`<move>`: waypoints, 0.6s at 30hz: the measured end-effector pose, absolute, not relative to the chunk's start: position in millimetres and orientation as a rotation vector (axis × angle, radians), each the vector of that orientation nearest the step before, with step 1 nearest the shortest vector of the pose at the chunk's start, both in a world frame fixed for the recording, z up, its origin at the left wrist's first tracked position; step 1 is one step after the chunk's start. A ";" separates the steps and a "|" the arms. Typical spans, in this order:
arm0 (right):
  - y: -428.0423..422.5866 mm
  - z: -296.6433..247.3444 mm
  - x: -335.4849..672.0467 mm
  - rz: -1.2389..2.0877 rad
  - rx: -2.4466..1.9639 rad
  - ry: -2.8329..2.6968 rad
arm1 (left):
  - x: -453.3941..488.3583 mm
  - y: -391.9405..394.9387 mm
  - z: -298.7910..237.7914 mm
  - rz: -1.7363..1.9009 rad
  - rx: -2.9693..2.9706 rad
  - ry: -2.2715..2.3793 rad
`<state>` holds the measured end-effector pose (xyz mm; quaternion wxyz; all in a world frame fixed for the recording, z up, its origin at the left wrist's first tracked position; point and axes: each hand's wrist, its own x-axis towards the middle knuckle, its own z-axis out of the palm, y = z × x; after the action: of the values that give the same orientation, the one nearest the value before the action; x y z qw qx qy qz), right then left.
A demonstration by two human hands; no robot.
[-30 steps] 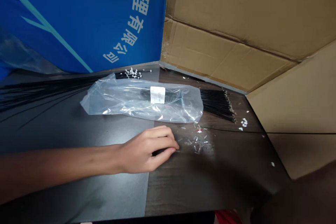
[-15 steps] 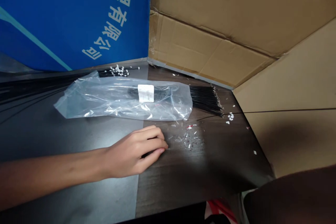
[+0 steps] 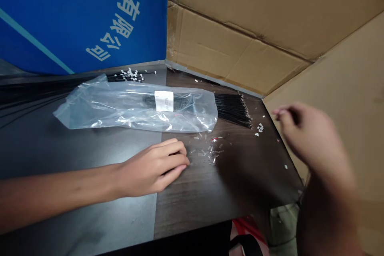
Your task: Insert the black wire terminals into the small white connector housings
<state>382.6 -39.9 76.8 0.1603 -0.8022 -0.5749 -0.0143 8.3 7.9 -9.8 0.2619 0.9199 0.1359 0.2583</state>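
My left hand (image 3: 160, 164) rests on the table with its fingers curled and the thumb tip against the index finger; anything between them is too small to make out. Small clear plastic bits (image 3: 211, 153) lie just past its fingertips. At the right, beyond the table edge, my right hand (image 3: 313, 136) is raised and blurred, its fingertips drawn together in a pinch; whatever it may hold is hidden. A clear plastic bag (image 3: 126, 106) with a white label (image 3: 164, 101) covers part of a bundle of black wires (image 3: 232, 108), whose ends stick out toward the right hand.
More black wires (image 3: 36, 93) with white tags (image 3: 130, 74) at their ends lie along the back left. White scraps (image 3: 259, 129) are scattered near the table's right edge. A blue printed panel (image 3: 75, 16) and cardboard (image 3: 228, 44) stand behind the table (image 3: 192, 204).
My right hand has come into view at the right. The single black wire that stretched out to the right is no longer visible. My left hand keeps its place; the view has shifted slightly.
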 end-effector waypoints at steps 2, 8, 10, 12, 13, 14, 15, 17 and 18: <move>-28.0 52.9 379.7 0.034 -2.422 -1.664 | 7.9 7.5 -10.2 0.704 2.499 0.362; -19.9 16.7 386.6 0.070 -2.557 -1.693 | 7.6 6.4 -10.3 0.712 2.517 0.333; -21.1 18.6 388.4 0.055 -2.578 -1.691 | 7.7 6.0 -10.7 0.713 2.516 0.335; -22.4 26.9 386.8 0.048 -2.591 -1.692 | 7.9 5.2 -10.7 0.720 2.506 0.336; -23.3 33.8 384.4 0.042 -2.590 -1.694 | 8.0 4.7 -10.3 0.731 2.493 0.336; -24.6 42.7 380.5 0.035 -2.586 -1.698 | 8.1 4.3 -9.6 0.746 2.468 0.340; -26.2 53.3 374.9 0.028 -2.579 -1.704 | 8.2 3.9 -8.5 0.767 2.430 0.350; -29.9 77.6 356.7 -0.012 -2.541 -1.724 | 8.1 4.1 -6.0 0.817 2.318 0.386; -31.7 89.6 343.5 -0.045 -2.498 -1.750 | 7.9 4.7 -4.7 0.840 2.248 0.412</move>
<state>343.5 -31.7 89.6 0.0457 -0.8182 -0.5730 -0.0147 7.9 4.7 -4.7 0.3460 0.8662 0.1586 0.3237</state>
